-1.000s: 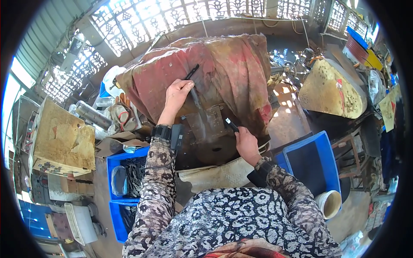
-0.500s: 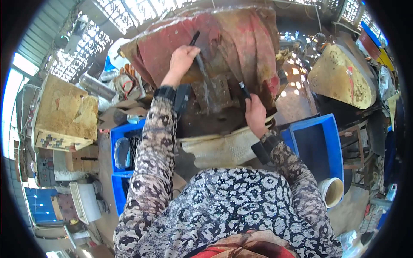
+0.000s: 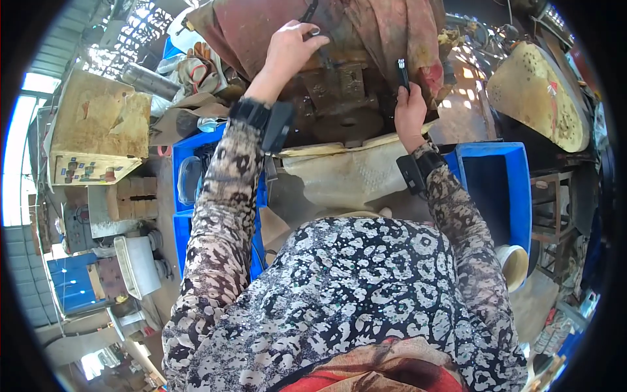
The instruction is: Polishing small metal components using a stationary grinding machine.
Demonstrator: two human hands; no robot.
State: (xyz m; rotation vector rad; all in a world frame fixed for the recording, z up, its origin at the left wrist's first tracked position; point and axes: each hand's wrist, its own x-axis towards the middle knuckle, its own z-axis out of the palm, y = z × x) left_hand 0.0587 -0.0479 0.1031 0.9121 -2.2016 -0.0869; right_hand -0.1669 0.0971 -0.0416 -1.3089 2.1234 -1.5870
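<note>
Slim dark pieces [image 3: 404,75], pale at the tips: I am clamping their lower ends between the thumb and fingers of my right hand [image 3: 411,114], and they are pointing away from me. Exact count is staying unreadable; they are overlapping, and my grip is hiding the rest. Dark strip [image 3: 309,9]: showing just beyond the fingertips of my left hand [image 3: 287,52], running toward the upper edge of the view. My left thumb and forefinger are standing near each other; whether they are pinching the strip, I cannot tell. Red-brown cloth [image 3: 241,32]: hanging beyond both hands, top cut off. Dark round disc [image 3: 349,124] with a central hole: lying between my hands, nearer me, detail poor in shadow. Pale sheet [image 3: 346,176]: spreading nearer me than the disc. Blue bin [image 3: 522,189]: standing to the near right of my right hand, interior too dark to read. White bucket [image 3: 517,269]: partly hiding behind my right sleeve [image 3: 470,248].
</note>
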